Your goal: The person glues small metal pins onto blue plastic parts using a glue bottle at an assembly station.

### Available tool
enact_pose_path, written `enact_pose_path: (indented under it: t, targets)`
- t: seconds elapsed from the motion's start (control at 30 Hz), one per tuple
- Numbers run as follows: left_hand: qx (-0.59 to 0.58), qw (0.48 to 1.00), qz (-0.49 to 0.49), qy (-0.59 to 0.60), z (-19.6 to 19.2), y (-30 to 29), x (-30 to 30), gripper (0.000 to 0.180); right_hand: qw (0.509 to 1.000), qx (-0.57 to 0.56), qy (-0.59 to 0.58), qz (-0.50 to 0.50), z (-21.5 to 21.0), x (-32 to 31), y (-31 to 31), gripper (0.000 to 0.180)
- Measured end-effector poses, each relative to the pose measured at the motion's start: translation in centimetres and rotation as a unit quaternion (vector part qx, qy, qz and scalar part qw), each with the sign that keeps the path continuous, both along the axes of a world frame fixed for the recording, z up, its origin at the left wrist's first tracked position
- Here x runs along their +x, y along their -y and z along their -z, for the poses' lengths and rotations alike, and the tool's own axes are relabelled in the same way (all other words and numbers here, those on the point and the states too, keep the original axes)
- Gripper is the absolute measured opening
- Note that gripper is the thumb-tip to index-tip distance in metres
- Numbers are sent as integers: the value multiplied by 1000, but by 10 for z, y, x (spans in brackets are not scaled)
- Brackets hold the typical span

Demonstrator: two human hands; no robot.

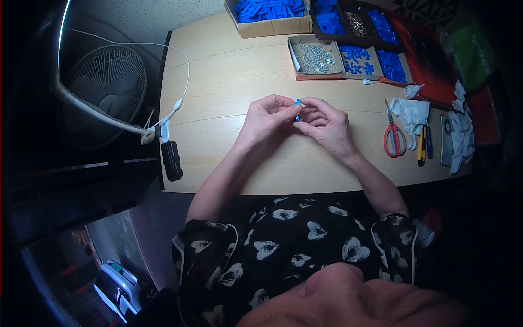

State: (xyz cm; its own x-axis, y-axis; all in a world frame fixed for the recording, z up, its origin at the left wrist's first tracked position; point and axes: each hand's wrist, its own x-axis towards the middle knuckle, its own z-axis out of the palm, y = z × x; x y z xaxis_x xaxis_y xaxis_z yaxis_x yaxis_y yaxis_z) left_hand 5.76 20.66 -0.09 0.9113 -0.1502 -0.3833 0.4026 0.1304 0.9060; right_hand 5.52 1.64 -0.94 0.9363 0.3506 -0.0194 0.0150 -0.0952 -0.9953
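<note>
Over the middle of the wooden table (218, 158), both my hands meet at a small blue plastic part (298, 102). My left hand (267, 117) is closed on it, thumb and fingers pinching from the left. From the right, my right hand (326, 124) has its thumb and forefinger at the part's two ends, the other fingers curled. Most of the part is hidden by the fingertips, so its full shape cannot be made out.
Boxes of blue plastic parts (271, 12) and a carton of small metal pieces (316, 58) stand at the back. To the right lie red-handled scissors (394, 140), a yellow cutter (421, 147), a white cloth (409, 113) and a phone (446, 140). A black case (171, 161) and a fan (107, 82) are left.
</note>
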Motion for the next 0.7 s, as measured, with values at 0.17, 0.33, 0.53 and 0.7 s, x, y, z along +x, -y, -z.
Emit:
enact_pose_path:
  t: [0.17, 0.33, 0.53, 0.7]
  targets:
    - [-38, 999, -1, -21, 0, 2, -1, 22, 993, -45, 105, 16, 4, 4, 1, 42]
    - [-77, 996, -14, -44, 11, -2, 1, 23, 996, -28, 80, -1, 0, 3, 0, 39]
    - [-151, 984, -15, -91, 9, -8, 0, 20, 994, 97, -52, 8, 7, 7, 7, 41]
    - [-189, 977, -8, -94, 5, -12, 0, 23, 977, 166, -132, -5, 0, 12, 10, 44]
